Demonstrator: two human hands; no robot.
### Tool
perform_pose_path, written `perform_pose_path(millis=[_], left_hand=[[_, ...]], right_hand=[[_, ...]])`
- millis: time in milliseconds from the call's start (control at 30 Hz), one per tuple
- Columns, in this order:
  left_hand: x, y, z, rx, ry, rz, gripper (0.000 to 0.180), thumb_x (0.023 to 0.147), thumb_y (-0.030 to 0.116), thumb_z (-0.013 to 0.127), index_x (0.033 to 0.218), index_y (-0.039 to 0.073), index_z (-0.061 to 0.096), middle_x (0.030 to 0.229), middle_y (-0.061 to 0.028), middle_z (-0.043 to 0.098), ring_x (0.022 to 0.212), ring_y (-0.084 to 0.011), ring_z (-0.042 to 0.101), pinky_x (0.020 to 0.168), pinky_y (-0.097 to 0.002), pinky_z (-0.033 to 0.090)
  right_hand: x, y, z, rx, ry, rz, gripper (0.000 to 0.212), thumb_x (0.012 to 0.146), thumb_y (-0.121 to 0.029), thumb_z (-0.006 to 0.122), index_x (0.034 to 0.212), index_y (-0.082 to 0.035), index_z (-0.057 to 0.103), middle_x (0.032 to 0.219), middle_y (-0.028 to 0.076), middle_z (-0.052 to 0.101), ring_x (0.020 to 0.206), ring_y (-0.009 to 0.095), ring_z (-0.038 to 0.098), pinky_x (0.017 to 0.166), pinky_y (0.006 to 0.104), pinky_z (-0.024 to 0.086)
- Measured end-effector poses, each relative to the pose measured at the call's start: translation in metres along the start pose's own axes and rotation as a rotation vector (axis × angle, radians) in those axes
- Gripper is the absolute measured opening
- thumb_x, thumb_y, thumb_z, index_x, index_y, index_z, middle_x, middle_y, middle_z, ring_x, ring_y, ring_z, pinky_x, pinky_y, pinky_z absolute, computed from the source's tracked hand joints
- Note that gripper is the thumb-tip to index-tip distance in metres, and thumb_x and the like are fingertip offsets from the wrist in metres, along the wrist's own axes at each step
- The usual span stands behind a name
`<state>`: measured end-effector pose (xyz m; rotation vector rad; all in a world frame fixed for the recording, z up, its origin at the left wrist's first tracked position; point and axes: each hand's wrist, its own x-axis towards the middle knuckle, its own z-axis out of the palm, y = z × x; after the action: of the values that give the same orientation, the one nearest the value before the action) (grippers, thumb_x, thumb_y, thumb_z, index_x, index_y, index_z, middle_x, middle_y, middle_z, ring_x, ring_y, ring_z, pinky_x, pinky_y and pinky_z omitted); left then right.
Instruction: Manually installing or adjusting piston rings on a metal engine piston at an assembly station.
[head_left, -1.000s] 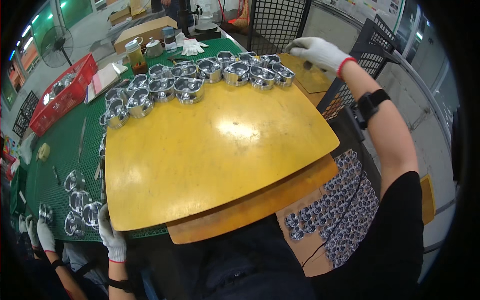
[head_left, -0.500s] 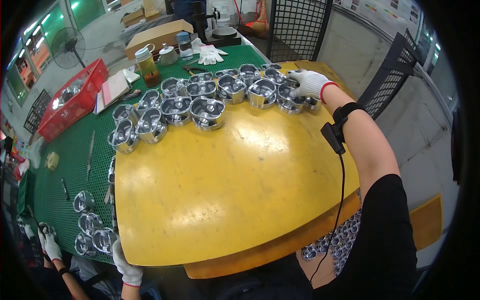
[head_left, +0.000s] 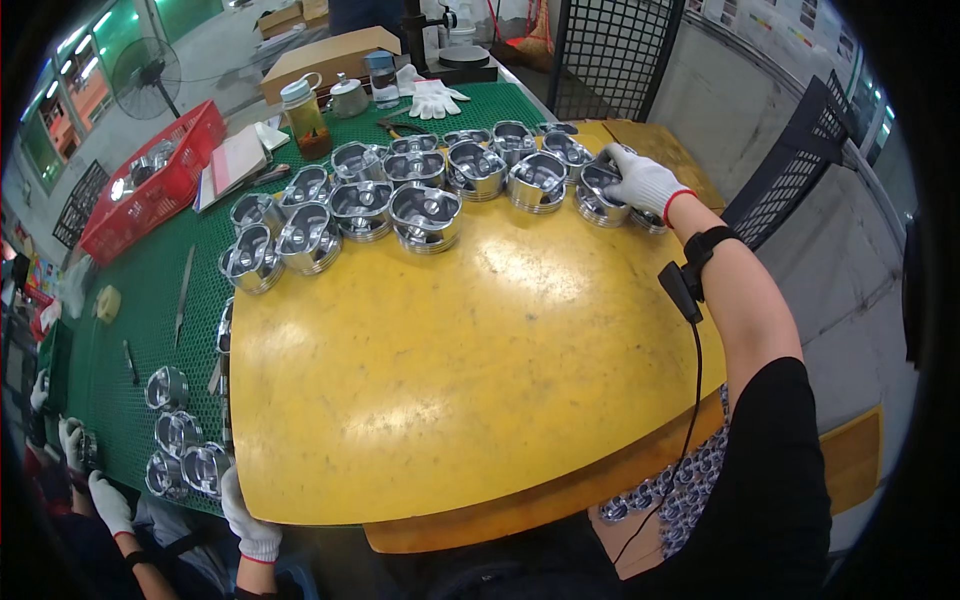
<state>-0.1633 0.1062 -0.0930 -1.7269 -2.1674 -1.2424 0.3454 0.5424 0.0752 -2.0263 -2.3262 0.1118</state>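
Observation:
Near the far right corner of a yellow board (head_left: 450,370), my white-gloved right hand (head_left: 645,185) grips the top of a shiny metal piston (head_left: 601,203). Its fingertips are partly hidden inside the piston. A further piston (head_left: 648,222) sits partly hidden below that hand. Several more upright pistons (head_left: 427,220) fill rows along the board's far edge. My left hand (head_left: 248,525), also gloved, is closed around the board's near left corner. Some of its fingers are hidden. Just beyond it, a piston (head_left: 205,470) stands with several others on the green mat.
The green mat (head_left: 140,310) bears a red crate (head_left: 155,180) of metal parts, a bottle (head_left: 305,120), pliers (head_left: 400,128) and spare gloves (head_left: 435,100). A co-worker's gloved hand (head_left: 112,505) is at lower left. More pistons (head_left: 690,485) lie below the board's right side.
My right hand has shifted the piston slightly right, widening the gap to its left neighbour. The whole view has shifted a little. My left hand stays at the board's corner; the co-worker's hands have moved.

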Motion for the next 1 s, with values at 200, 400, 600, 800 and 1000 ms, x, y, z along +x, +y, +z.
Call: perform_pose_path(millis=[200,400,600,800,1000], left_hand=[[-0.006,-0.009,0.003,-0.524,0.068,-0.343,0.049,0.087,0.037,0.066,0.114,-0.003,0.058,0.104,-0.0156,0.066,0.096,-0.0269,0.065,0.084,-0.037,0.051],[0.005,-0.005,0.006,-0.126,-0.012,-0.018,0.038,0.081,0.013,0.064,0.115,-0.003,0.059,0.11,-0.021,0.065,0.101,-0.0363,0.064,0.09,-0.0412,0.05],[0.015,0.019,-0.01,-0.057,-0.024,0.12,0.04,0.081,0.014,0.063,0.117,-0.003,0.057,0.111,-0.0235,0.063,0.102,-0.0412,0.062,0.089,-0.0427,0.05],[0.017,0.024,-0.017,-0.283,-0.084,0.061,0.036,0.088,0.004,0.06,0.123,-0.005,0.052,0.111,-0.0196,0.062,0.104,-0.0284,0.063,0.092,-0.0348,0.049],[-0.023,0.041,-0.039,-0.472,0.067,-0.251,0.036,0.092,-0.004,0.054,0.127,-0.003,0.051,0.124,-0.0116,0.057,0.115,-0.0191,0.055,0.103,-0.032,0.041]], right_hand=[[-0.03,-0.007,0.005,0.017,0.16,-0.173,0.048,0.082,-0.018,0.063,0.129,-0.024,0.054,0.115,0.017,0.065,0.105,0.033,0.064,0.09,0.039,0.051],[-0.103,-0.034,0.004,0.197,0.187,-0.252,0.04,0.087,-0.016,0.063,0.126,-0.021,0.058,0.114,0.015,0.066,0.105,0.029,0.065,0.09,0.0358,0.051],[-0.191,-0.124,-0.007,0.368,0.048,-0.608,0.046,0.08,-0.001,0.065,0.122,-0.017,0.061,0.113,0.012,0.067,0.104,0.027,0.066,0.088,0.0341,0.052],[-0.238,-0.21,0.01,0.264,0.146,-0.976,0.045,0.076,-0.005,0.064,0.118,-0.022,0.061,0.103,0.011,0.067,0.085,0.033,0.067,0.073,0.0389,0.056],[-0.251,-0.242,0.043,0.097,0.205,-1.09,0.046,0.078,-0.013,0.067,0.121,-0.024,0.058,0.102,0.006,0.065,0.083,0.03,0.067,0.069,0.041,0.054]])
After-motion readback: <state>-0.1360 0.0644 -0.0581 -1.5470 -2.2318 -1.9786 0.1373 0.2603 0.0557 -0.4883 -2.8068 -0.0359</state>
